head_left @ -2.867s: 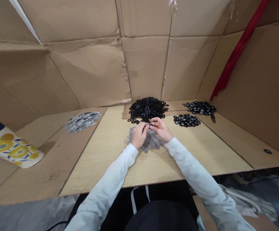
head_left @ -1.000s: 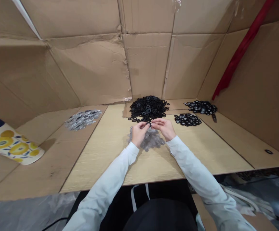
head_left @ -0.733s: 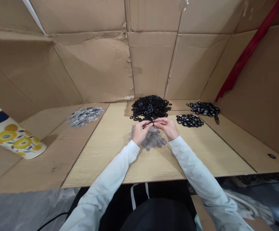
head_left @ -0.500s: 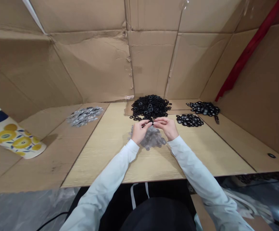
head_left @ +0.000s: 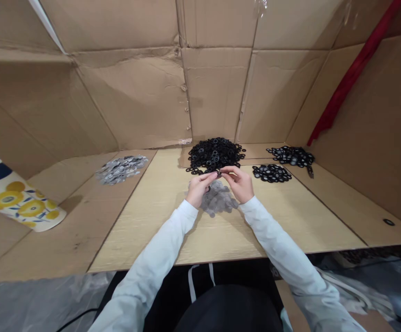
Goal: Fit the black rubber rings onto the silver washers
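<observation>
My left hand and my right hand meet fingertip to fingertip above a small heap of grey discs on the wooden board. Both hands pinch a small black ring between them. Just beyond the fingers lies a large pile of black rings. Both arms wear white sleeves.
A second heap of grey discs lies at the left. Two piles of black rings with grey centres sit at the right. Cardboard walls enclose the bench, with a red strip on the right. A flowered cup lies at far left; a lone ring at far right.
The hands have stayed together over the grey discs, with only slight finger shifts. The view has wobbled a little.
</observation>
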`<state>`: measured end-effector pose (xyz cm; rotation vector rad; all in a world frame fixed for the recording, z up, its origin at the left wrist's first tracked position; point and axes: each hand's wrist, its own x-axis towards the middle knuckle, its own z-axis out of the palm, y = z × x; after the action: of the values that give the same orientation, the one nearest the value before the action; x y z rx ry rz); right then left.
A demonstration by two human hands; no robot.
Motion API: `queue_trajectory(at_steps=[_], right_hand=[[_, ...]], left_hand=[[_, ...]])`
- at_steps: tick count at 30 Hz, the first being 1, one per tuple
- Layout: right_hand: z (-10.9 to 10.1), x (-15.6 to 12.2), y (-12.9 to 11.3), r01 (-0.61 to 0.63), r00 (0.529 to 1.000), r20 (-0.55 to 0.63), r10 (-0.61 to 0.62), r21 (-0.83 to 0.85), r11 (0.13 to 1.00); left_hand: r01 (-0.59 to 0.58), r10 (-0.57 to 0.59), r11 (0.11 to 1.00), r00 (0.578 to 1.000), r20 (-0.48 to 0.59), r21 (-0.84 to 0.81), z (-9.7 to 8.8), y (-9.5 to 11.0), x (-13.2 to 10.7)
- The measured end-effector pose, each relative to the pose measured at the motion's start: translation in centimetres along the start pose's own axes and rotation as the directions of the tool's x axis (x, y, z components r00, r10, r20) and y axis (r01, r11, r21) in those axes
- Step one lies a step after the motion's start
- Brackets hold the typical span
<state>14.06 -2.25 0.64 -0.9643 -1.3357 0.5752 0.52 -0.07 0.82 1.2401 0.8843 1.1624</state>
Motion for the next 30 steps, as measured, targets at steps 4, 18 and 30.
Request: queue_trajectory(at_steps=[4,18,30], right_hand=[[0.1,0.4,0.0,-0.215,0.977,0.071,0.203,0.251,0.944],[-0.1,0.5,-0.3,-0.41,0.912,0.125,0.39,0.268,0.872],[0.1,0.5,0.4,-0.469,0.881,0.179,0.438,0.206,0.859]], left_hand=[[-0.179,0.184,0.982,0.98,-0.076,0.066,0.1,0.1,0.0],[-0.109,0.114,0.993,0.987,-0.11,0.052,-0.2,-0.2,0.1],[-0.223,0.25,0.938,0.965,-0.074,0.265,-0.6,-0.3,0.5]])
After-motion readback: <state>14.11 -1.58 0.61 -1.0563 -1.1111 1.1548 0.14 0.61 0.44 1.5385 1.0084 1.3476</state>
